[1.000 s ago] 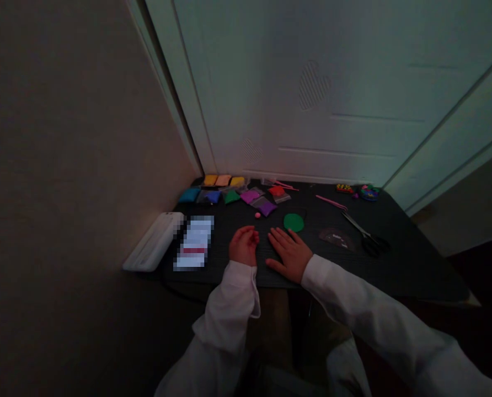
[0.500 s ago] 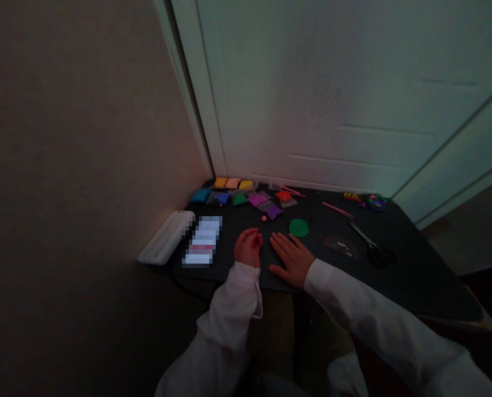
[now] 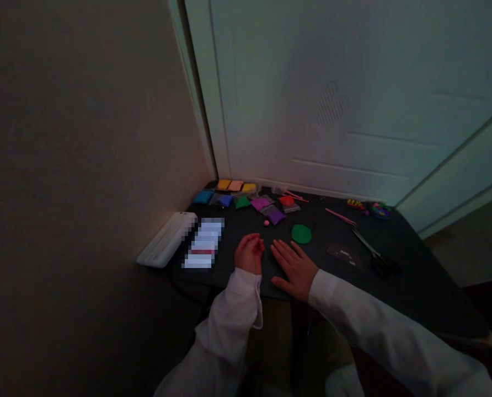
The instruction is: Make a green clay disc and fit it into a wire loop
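My left hand (image 3: 249,254) is at the front of the dark table (image 3: 428,292), its fingers curled together; anything inside them is hidden or too small to make out. To its right, my right hand (image 3: 294,267) lies palm down with fingers stretched out flat on the tabletop. Beyond the right fingertips is a flat green disc (image 3: 301,234). A small pink ball (image 3: 266,223) sits just past the left hand, apart from it. Small bags of coloured clay-like material, among them a purple bag (image 3: 276,215) and a red bag (image 3: 288,200), lie farther back.
Scissors (image 3: 376,256) and a clear protractor (image 3: 344,254) lie at right, with a pink stick-like tool (image 3: 341,216) behind them. Colourful small pieces (image 3: 380,210) sit at the far right. A blurred bright rectangle (image 3: 204,242) and a white device (image 3: 168,239) are at left, beside the wall.
The whole view has shifted slightly, so things appear a little lower and farther right. Both hands keep about the same pose and place on the table.
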The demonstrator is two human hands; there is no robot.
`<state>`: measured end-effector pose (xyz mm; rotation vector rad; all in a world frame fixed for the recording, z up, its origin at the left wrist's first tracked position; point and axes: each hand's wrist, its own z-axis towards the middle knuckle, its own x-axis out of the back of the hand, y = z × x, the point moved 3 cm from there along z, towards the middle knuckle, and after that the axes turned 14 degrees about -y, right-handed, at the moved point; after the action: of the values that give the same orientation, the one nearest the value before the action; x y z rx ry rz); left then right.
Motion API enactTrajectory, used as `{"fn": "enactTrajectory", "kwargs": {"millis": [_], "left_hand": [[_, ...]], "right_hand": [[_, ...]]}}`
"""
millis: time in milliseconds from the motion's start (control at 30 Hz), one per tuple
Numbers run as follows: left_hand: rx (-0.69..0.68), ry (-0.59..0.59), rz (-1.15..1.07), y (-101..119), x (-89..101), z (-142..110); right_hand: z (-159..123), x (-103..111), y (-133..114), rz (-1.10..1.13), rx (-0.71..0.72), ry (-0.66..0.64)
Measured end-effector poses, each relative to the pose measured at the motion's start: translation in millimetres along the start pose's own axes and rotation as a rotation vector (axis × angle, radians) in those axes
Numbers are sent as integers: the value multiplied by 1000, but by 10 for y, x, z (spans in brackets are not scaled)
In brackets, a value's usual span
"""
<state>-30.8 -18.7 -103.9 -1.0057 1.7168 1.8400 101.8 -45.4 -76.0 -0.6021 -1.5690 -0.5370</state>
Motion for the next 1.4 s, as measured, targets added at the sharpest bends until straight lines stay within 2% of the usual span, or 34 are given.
{"fn": "enactTrajectory", "kwargs": {"millis": [100, 300, 533, 700, 767, 933, 1000, 1067, 1200, 1267, 1333, 1400], "left_hand": [[3, 2, -15, -3, 1, 0], [12, -3, -21, 0, 1, -13], [14, 15, -85, 0, -3, -36], [25, 16, -97, -12, -1, -43], [26, 15, -94, -14, -2, -43], [24, 8, -106, -4, -21, -41], [27, 11, -108, -5, -23, -40], [26, 12, -105, -9, -18, -37], [17, 11, -71, -14, 0, -30], [19, 10, -58, -14, 4, -30], [22, 9, -62, -14, 3, -31], [23, 8, -72, -13, -2, -33]], "right_hand": [[-76, -17, -24, 4, 22, -17], [274, 21, 97, 29, -91, 14], [-47, -9, 1, -7, 53, -63], [333, 10, 122, -12, 14, -23], [380, 28, 127, -11, 13, -20], [-66, 40, -24, 1, 79, -91], [-161, 32, -55, 3, 83, -107], [-71, 21, -26, 2, 69, -92], [376, 25, 109, 1, 4, -16], [452, 35, 129, 3, -4, -8], [332, 36, 90, 7, 28, -28], [89, 29, 15, 11, 75, -60]]}}
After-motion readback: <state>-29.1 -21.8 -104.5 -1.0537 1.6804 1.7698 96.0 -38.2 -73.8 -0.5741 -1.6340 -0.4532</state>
